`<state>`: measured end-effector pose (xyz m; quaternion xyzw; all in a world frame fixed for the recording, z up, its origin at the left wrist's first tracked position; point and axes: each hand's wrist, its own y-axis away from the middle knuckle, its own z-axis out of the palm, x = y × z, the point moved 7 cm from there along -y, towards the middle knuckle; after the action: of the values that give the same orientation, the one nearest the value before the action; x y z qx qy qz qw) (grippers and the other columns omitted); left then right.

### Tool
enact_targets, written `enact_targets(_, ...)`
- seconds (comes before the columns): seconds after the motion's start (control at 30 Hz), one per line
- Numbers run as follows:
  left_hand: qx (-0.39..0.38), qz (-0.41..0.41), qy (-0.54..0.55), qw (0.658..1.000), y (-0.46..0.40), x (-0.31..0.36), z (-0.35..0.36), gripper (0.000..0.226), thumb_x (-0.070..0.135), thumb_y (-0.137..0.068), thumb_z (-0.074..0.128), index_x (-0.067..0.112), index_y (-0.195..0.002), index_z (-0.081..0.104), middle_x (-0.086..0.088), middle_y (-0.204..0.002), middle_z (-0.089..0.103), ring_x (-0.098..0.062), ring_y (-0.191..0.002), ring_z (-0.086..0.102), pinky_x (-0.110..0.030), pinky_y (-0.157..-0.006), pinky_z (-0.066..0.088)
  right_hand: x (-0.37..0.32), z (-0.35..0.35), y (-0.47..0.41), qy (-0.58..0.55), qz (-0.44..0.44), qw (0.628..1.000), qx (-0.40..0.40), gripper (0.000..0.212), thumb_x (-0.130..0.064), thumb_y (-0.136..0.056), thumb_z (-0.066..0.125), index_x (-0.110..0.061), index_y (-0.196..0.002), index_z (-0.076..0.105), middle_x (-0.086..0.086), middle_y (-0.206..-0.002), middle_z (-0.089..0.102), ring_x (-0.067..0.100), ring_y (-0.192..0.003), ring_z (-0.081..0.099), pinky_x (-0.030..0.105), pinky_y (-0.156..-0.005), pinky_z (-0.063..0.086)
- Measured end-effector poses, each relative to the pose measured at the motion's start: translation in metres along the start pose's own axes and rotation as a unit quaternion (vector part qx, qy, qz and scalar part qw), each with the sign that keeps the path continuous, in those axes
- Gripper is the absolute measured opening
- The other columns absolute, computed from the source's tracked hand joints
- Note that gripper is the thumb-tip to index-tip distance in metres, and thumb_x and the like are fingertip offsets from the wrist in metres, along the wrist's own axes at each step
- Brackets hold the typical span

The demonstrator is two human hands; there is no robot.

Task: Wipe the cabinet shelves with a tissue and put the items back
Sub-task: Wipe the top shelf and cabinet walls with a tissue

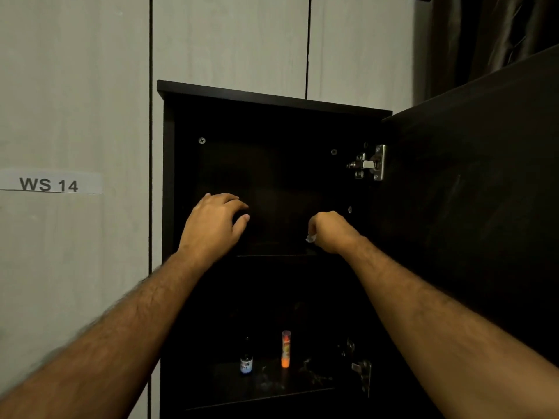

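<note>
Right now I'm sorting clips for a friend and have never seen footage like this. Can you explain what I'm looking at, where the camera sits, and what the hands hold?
This is one picture from a camera worn on a person's head, looking forward at their own bare arms. They reach into a tall dark wooden cabinet whose door is swung open on the right. The left hand is open, near the upper shelf. The right hand is curled round a small white tissue. Lower down, a shelf carries a small dark bottle with a blue label and an orange tube, standing apart.
</note>
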<state>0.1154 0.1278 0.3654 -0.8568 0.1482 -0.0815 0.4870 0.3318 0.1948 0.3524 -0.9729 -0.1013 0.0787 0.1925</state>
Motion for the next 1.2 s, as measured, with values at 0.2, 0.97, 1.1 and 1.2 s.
enact_targets(0.2,0.024,-0.005,0.012,1.000,0.001,-0.014,-0.011,0.030,0.031,-0.095,0.054,0.023,-0.123,0.062,0.002,-0.127,0.060,-0.012,-0.122,0.051,-0.037,-0.114,0.025,-0.045,0.015,-0.019,-0.024,-0.049,0.999,0.003,0.005,-0.020,-0.087,0.070,-0.023,-0.092,0.071,0.000,-0.103,0.068,0.016,-0.094,0.064,0.031,-0.080,0.055)
enact_targets(0.97,-0.013,0.024,0.037,0.999,-0.008,0.019,0.022,0.033,0.043,-0.094,0.051,0.029,-0.122,0.061,0.010,-0.123,0.061,-0.006,-0.120,0.052,-0.033,-0.113,0.024,-0.019,-0.075,0.017,0.274,-0.067,0.934,0.217,0.013,-0.014,-0.094,0.055,-0.020,-0.101,0.065,0.000,-0.092,0.066,0.022,-0.096,0.062,0.043,-0.099,0.039)
enact_targets(1.1,-0.021,0.031,0.058,0.998,-0.008,0.015,0.026,0.033,0.044,-0.094,0.051,0.030,-0.122,0.061,0.010,-0.124,0.061,-0.005,-0.120,0.051,-0.033,-0.114,0.023,-0.017,-0.101,0.014,0.307,-0.089,0.917,0.239,0.020,-0.016,-0.095,0.054,-0.021,-0.109,0.067,0.000,-0.095,0.069,0.019,-0.097,0.062,0.045,-0.117,0.023)
enact_targets(1.2,-0.024,0.035,0.074,0.996,-0.008,0.008,0.027,0.033,0.045,-0.094,0.051,0.030,-0.121,0.061,0.011,-0.124,0.061,-0.005,-0.120,0.051,-0.032,-0.114,0.022,-0.025,-0.125,0.009,0.324,-0.104,0.900,0.273,0.025,-0.017,-0.095,0.055,-0.018,-0.118,0.065,0.000,-0.096,0.070,0.019,-0.097,0.063,0.046,-0.119,0.015)
